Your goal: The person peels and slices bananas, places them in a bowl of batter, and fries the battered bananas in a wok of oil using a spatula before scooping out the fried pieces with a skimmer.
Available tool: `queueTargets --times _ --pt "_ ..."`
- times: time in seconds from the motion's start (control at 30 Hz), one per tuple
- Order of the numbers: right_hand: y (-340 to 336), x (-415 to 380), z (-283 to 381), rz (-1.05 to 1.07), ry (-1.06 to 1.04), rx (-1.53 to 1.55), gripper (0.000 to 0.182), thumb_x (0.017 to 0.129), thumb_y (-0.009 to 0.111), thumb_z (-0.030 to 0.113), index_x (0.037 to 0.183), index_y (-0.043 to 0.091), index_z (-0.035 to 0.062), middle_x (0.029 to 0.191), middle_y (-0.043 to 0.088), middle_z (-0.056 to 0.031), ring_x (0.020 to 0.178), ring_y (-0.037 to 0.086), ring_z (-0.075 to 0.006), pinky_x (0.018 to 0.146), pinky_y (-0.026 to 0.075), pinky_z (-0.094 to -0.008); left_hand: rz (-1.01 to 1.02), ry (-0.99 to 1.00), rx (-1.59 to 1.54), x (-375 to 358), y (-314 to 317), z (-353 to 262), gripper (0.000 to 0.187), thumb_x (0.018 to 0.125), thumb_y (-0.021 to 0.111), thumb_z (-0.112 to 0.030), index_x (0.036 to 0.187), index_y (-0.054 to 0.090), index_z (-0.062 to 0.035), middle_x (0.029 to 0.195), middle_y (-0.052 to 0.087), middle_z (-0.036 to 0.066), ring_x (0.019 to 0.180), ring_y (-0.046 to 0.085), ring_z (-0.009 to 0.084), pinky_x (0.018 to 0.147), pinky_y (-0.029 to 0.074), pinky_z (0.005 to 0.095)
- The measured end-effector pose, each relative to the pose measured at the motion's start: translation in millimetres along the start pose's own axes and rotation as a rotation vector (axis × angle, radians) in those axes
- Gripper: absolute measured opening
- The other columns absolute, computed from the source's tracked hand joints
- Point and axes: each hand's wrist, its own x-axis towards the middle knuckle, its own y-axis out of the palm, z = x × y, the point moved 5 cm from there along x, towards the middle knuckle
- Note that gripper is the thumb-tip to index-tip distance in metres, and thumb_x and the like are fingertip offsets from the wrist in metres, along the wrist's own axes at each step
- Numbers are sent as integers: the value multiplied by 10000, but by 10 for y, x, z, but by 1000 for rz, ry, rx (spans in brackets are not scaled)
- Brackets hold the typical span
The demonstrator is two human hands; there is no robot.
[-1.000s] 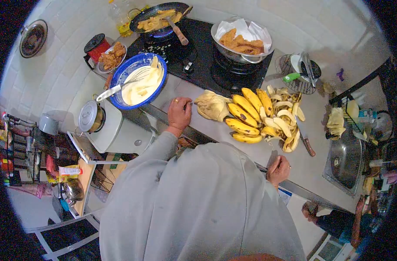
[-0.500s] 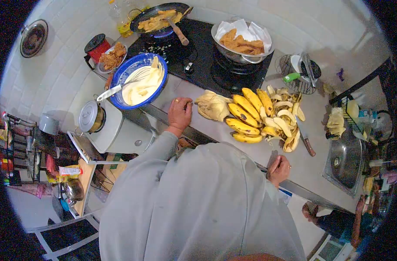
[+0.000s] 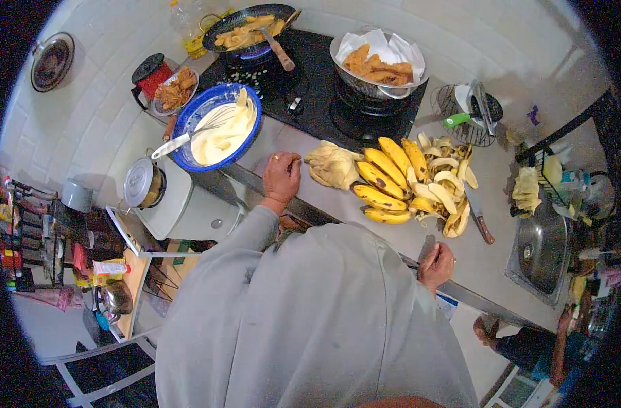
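My left hand rests on the front edge of the counter with its fingers curled in and nothing visible in them. It lies between the blue bowl of pale batter and a crumpled yellowish cloth or bag. Further right, my right hand is loosely closed at the counter edge, below the peels, and no object shows in it. Yellow bananas lie between the hands, beside a heap of banana peels. A knife with a brown handle is right of the peels.
On the black stove are a frying pan over a flame and a paper-lined strainer of fried pieces. Left are a plate of fried food and a lidded pot. A sink and another person are right.
Both of my hands stay in place, as do the things on the counter. The other person at the lower right has shifted slightly.
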Motion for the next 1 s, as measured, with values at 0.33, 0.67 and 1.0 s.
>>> queueTargets --times 0.33,0.67,1.0 --pt "49 -50 -92 19 27 30 120 841 559 134 892 582 28 816 611 -131 719 574 -311 634 443 -394 -12 22 -7 -16 47 72 87 757 568 -101 831 612 -96 838 585 92 833 540 298 732 443 392" --pt "52 -64 -93 24 28 -13 104 836 569 127 887 585 37 822 612 -123 734 577 -304 650 442 -390 -2 -11 11 -19 33 44 74 755 571 -97 821 603 -91 829 573 91 839 536 297 743 437 389" --pt "53 -64 -97 18 29 -8 115 845 557 145 880 589 40 834 612 -115 743 578 -302 662 443 -388 -5 -8 14 -11 -14 -19 81 761 562 -98 830 602 -89 843 582 86 836 543 293 752 441 389"
